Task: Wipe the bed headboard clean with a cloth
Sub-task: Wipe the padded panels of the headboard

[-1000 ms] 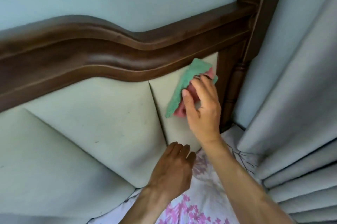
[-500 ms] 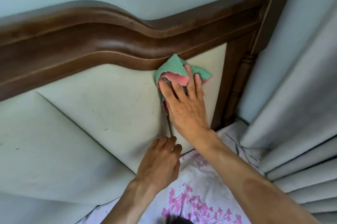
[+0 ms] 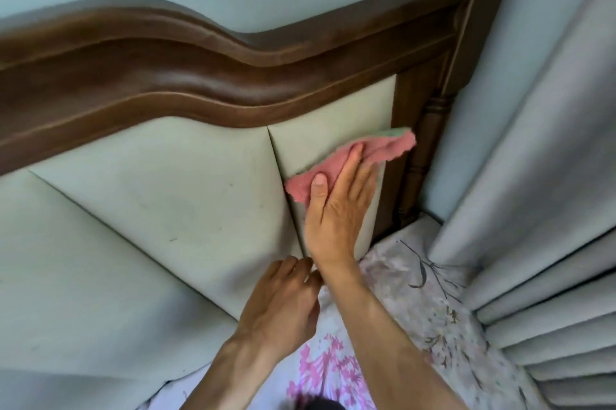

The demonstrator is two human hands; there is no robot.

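Wiping is under way: right hand [image 3: 336, 206] presses cloth [image 3: 353, 161] flat to headboard [image 3: 200, 196], left hand [image 3: 283, 303] empty and loose below (marks remain leftward).

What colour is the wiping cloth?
The cloth is pink with a green underside, seen in the head view.

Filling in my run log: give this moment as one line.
step: wiping | right hand: pressing cloth on right headboard panel | left hand: braced low on padding | wooden frame: untouched
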